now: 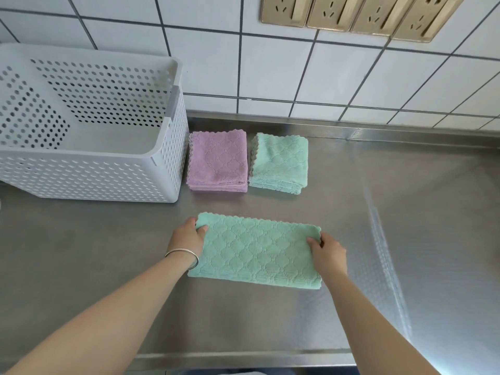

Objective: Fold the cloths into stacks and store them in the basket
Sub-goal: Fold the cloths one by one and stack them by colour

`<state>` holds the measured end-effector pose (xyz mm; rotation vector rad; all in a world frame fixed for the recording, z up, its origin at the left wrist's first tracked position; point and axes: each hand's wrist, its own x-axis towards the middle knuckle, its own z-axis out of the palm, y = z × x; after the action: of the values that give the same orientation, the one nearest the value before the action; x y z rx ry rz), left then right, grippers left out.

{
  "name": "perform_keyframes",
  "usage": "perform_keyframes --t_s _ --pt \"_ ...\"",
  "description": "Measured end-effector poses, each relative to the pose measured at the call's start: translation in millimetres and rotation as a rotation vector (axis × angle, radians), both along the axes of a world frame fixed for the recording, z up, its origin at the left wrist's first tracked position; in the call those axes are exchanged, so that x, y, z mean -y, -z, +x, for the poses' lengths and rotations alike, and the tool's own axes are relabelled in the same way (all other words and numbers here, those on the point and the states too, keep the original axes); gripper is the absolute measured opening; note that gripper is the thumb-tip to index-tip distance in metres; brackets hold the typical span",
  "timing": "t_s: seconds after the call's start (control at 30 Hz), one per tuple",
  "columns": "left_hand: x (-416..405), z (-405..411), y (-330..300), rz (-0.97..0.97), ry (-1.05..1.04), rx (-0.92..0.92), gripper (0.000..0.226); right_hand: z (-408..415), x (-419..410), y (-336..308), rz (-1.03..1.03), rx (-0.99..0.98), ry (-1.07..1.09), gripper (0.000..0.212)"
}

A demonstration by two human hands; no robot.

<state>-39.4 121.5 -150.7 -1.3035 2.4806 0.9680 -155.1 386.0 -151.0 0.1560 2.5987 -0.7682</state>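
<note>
Green cloth, folded into a long strip, lies flat on the steel counter between our two hands. Our left hand pinches its left end, thumb on top of the far-left corner and the other fingers hidden beneath the edge. Our right hand grips the right end the same way, thumb pressed onto the fabric near the far-right corner. Both hands are closed on the cloth, and it stretches straight from one to the other. A silver bangle circles our left wrist, just touching the cloth's near-left edge.

Beyond our hands, farther from us, two folded stacks sit side by side: a purple stack ahead of our left hand and a green stack to its right, roughly ahead of the cloth's middle. The two stacks are just beside each other, and we cannot tell if they touch. Left of the purple stack and close against it stands the white perforated basket, well ahead and to the left of our left hand. Tiled wall rises behind the counter.
</note>
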Motion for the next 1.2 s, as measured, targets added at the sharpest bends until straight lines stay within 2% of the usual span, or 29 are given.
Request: perform_keyframes --t_s 0.13,0.17,0.23,0.3,0.37,0.47,0.57,0.73,0.87,0.93,1.0,1.1,1.2 --pt "-0.4 -0.9 -3.6 -0.061 0.025 0.084 0.039 0.5 2.5 -1.8 0.001 0.018 0.046 0.022" --pt "-1.3 0.1 -5.7 -0.113 0.007 0.072 0.036 1.3 2.5 -5.2 -0.017 0.021 0.081 0.027" --pt "-3.6 5.6 -6.0 -0.270 0.005 -0.065 0.035 6.4 0.1 -12.5 -0.057 0.012 0.147 0.039" --pt "-13.2 9.3 -2.0 -0.434 0.198 -0.177 0.040 17.3 -5.1 -20.3 -0.081 -0.014 0.162 0.044" --pt "-30.4 10.3 0.5 -0.469 0.462 -0.191 0.044 33.1 -10.4 -22.9 -0.076 0.002 0.172 0.046" --pt "-56.7 8.2 10.4 -0.424 0.797 -0.027 0.056 55.8 -15.6 -18.8 -0.087 0.120 0.237 0.050" --pt "-70.8 0.5 19.2 -0.438 0.931 0.048 0.067 66.9 -19.3 -13.8 -0.051 0.161 0.246 0.045" --pt "-77.0 0.1 20.2 -0.347 0.942 0.157 0.074 72.4 -24.9 -13.4 0.112 0.115 0.186 0.034" --pt "-76.3 -0.3 15.3 -0.330 0.973 0.204 0.078 71.5 -19.1 -19.4 0.258 0.133 0.059 0.021" --pt "-77.6 -2.8 9.1 -0.305 0.968 0.241 0.078 69.4 -14.5 -24.3 0.257 0.198 0.033 0.015" --pt "-81.0 -7.7 -0.4 -0.255 0.941 0.232 0.080 66.9 -11.1 -26.8 0.218 0.209 0.061 0.021" --pt "-91.9 -17.9 -20.3 -0.106 0.830 -0.015 0.060 66.6 0.7 -36.2 0.107 0.063 0.118 0.015" --pt "-107.2 -26.3 -44.5 0.291 0.575 -0.313 0.036 76.8 21.4 -48.4 0.056 -0.120 0.035 0.008"
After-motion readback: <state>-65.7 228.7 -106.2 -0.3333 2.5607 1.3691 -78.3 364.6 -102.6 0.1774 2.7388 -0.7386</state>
